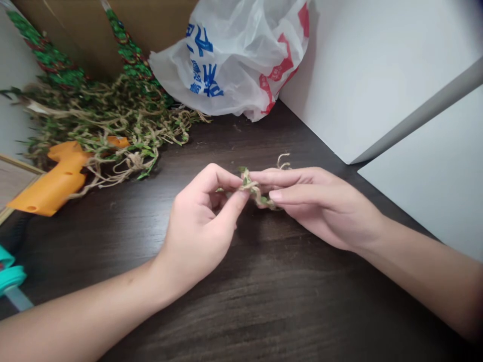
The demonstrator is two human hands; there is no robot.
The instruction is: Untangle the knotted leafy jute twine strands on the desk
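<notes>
Surface: dark wood-grain table [264, 306], jute garland heap [109, 120] upper left.
Room: white panel [370, 65] upper right.
Grip: left hand [199, 226], right hand [320, 206] pinching leafy jute twine [251, 188].

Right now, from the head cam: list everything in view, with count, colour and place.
dark wood table: 1, dark brown, under everything
twine-and-leaf piece: 1, tan and green, pinched between both hands
twine-and-leaf pile: 1, tan and green, far left on table
glittery garland strips: 2, green and red, upper left, above pile
cardboard panel: 1, brown, behind strips
plastic bag: 1, white with blue and red print, top centre
orange plastic tool, maybe a glue gun: 1, orange, left, against pile
teal object: 1, teal, cut off at left edge
white panels: 2, white, right side
left hand: 1, centre left
right hand: 1, centre right
</notes>
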